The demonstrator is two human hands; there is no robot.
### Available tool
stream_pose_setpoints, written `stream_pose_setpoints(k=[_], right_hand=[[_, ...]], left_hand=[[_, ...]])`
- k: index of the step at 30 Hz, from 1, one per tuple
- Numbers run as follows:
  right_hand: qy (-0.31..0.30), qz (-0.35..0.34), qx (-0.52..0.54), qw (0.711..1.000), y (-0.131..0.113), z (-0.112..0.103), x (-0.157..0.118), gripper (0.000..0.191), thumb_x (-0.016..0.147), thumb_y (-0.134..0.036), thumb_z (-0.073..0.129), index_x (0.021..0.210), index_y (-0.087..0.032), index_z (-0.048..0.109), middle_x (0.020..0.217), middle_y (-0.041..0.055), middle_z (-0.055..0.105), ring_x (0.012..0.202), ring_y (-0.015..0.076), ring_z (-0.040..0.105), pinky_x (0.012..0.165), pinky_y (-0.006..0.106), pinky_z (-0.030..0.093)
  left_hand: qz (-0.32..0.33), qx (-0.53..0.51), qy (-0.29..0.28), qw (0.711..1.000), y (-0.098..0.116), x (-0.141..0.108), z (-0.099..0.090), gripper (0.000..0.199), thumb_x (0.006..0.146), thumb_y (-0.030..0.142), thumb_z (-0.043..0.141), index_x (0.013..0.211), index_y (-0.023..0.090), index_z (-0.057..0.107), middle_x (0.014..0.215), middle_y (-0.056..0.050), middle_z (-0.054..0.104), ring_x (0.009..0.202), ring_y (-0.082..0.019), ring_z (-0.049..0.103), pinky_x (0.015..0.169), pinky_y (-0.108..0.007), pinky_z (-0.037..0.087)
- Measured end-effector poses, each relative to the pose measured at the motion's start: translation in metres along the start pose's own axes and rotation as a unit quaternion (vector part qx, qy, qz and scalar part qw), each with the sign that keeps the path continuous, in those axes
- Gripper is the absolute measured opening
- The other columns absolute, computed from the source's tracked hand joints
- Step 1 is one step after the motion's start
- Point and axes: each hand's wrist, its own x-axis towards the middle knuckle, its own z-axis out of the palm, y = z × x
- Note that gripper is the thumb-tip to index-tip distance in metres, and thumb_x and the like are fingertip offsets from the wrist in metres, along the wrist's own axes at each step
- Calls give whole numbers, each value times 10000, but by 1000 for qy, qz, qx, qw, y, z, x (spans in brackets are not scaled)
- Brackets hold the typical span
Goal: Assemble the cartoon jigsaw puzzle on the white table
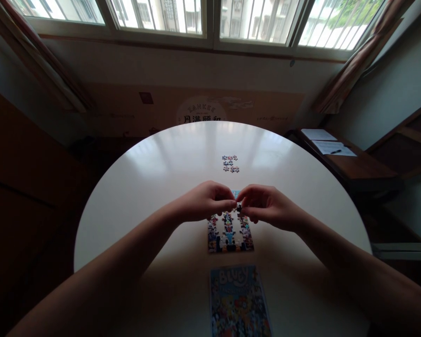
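A partly filled jigsaw puzzle (228,239) lies on the white table, with pale gaps among its colourful pieces. Above its upper part, my left hand (214,200) and my right hand (272,206) meet fingertip to fingertip. Between them is a small dark puzzle piece (239,207), pinched by the thumb and fingers of each hand. My fingers cover much of the puzzle's upper rows. Beyond the hands sits a group of several loose puzzle pieces (230,164). Nearer to me is a picture sheet (239,299) marked "BLUEY", showing a crowded cartoon scene.
The round white table (136,187) reaches toward a wall under barred windows (157,16). On the right, a brown side table (354,164) holds papers (333,148) and a pen (336,151). A printed cardboard panel (277,100) stands behind the table.
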Motion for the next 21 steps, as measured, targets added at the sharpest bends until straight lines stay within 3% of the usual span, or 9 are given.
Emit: stream_pose_setpoints(k=[4,10,21], right_hand=[[23,-1,-49,999,-2,-2,-1,276,871,-283,742,1126,-178,724,752,10,702,600,83,626,537,199,535],[29,8,-65,997,-5,5,-2,184,869,-284,736,1007,-162,739,759,34,722,638,110,670,534,201,538],[12,74,-96,993,-8,5,-4,224,853,-361,744,907,-151,689,749,34,683,626,110,620,433,166,482]], left_hand=[[-23,1,-29,999,1,-2,-1,303,874,418,667,951,133,733,698,-6,628,562,-99,560,502,-226,461],[-25,-4,-55,998,1,0,1,325,871,447,674,909,130,734,690,-14,637,565,-103,561,514,-234,455],[-54,15,-68,996,2,0,0,285,882,411,637,898,144,739,717,-28,674,598,-119,579,519,-235,442]])
